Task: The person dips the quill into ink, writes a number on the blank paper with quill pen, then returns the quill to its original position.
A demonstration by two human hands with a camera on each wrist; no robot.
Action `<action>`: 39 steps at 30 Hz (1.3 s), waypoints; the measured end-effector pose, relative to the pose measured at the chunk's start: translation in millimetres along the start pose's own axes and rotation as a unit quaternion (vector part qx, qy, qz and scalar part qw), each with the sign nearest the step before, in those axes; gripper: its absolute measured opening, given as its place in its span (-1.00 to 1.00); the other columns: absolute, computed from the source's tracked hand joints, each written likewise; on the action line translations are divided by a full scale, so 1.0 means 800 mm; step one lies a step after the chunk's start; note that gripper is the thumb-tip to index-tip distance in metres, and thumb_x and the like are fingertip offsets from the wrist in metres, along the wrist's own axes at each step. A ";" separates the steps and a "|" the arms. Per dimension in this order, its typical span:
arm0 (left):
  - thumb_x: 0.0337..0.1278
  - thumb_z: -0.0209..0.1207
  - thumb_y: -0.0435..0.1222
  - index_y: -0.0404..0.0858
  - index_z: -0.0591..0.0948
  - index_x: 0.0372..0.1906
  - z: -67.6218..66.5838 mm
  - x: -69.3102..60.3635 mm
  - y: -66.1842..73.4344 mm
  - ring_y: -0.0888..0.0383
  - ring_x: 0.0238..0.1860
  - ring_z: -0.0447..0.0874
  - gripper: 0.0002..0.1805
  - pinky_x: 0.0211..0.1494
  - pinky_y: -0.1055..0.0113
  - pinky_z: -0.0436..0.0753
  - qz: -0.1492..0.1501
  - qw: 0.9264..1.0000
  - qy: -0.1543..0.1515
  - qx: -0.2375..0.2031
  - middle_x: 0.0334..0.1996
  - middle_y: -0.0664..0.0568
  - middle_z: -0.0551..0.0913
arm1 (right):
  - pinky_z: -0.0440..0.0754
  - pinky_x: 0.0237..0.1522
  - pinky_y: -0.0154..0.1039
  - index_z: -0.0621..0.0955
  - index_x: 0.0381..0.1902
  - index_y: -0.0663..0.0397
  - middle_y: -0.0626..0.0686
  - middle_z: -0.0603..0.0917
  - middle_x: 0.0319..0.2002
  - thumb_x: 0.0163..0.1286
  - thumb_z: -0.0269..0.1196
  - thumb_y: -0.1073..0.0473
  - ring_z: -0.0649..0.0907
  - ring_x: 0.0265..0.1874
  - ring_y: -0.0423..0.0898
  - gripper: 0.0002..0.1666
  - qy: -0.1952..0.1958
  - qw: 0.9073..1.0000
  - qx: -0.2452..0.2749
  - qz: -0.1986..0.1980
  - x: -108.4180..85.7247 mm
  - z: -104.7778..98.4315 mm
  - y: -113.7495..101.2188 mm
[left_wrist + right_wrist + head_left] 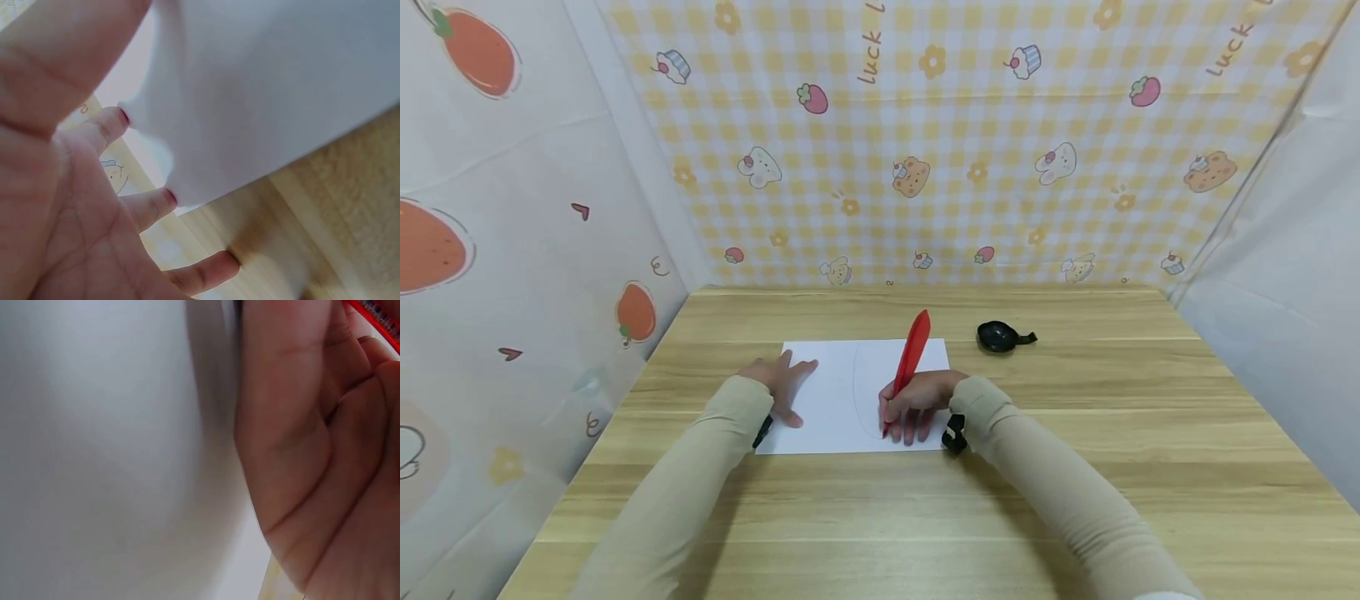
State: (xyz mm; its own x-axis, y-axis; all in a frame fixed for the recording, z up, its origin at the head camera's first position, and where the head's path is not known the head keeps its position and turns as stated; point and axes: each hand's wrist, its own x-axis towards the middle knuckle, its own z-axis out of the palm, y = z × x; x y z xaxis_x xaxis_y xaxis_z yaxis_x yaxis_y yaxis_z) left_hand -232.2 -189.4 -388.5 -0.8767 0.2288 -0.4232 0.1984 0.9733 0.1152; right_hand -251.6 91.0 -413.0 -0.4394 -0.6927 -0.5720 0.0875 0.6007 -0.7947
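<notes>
Small tabletop booth, cloth-walled on three sides; whether in a home or a studio, cannot tell. Back: yellow-and-white gingham fabric sheet (970, 125), printed with cartoon bears, rabbits, cupcakes. Left: white fabric drape (542, 167) with orange-red fruit and small hearts. Right: plain white creased hanging (1292, 250). Between them: pale wood-grain rectangular table (865, 517).

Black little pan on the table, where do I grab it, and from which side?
Probably pinch the black pan by its handle, coming from the right. The handle is narrow and sticks out to the right, away from the paper and the writing right hand. The round bowl part is wider, so it may be harder to pinch.
</notes>
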 end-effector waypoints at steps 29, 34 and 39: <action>-0.17 0.49 0.00 0.01 0.09 0.53 0.000 -0.003 0.003 -0.60 0.31 0.00 0.14 0.09 -0.38 0.35 0.002 1.000 0.003 -0.015 0.50 -0.33 -0.12 | 0.65 -0.49 -0.21 0.66 -0.22 0.14 0.19 0.70 -0.42 0.30 0.23 0.16 0.69 -0.52 -0.01 -0.82 0.014 1.000 0.016 0.021 -0.007 -0.020 0.012; -0.17 0.49 0.01 0.02 0.08 0.54 0.003 0.000 0.001 -0.58 0.31 0.01 0.15 0.10 -0.37 0.35 0.000 1.000 -0.002 -0.011 0.50 -0.32 -0.13 | 0.64 -0.50 -0.22 0.66 -0.23 0.14 0.17 0.70 -0.43 0.31 0.21 0.17 0.69 -0.53 -0.03 -0.82 0.017 0.999 0.017 0.021 -0.010 -0.025 0.013; -0.18 0.49 0.00 0.01 0.07 0.54 0.005 0.002 -0.002 -0.58 0.31 0.03 0.16 0.13 -0.36 0.33 0.001 1.000 -0.002 -0.015 0.50 -0.34 -0.14 | 0.63 -0.51 -0.24 0.66 -0.22 0.15 0.16 0.70 -0.42 0.33 0.20 0.18 0.69 -0.52 -0.03 -0.83 0.029 0.999 0.023 0.024 -0.014 -0.032 0.012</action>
State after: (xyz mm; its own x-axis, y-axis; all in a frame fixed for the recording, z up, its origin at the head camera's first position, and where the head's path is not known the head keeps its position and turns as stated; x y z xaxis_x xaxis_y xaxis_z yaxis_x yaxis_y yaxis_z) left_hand -232.7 -190.8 -392.9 -0.8745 0.2303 -0.4269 0.1862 0.9720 0.1430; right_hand -268.7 114.6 -409.4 -0.4846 -0.6378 -0.5986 0.1498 0.6138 -0.7751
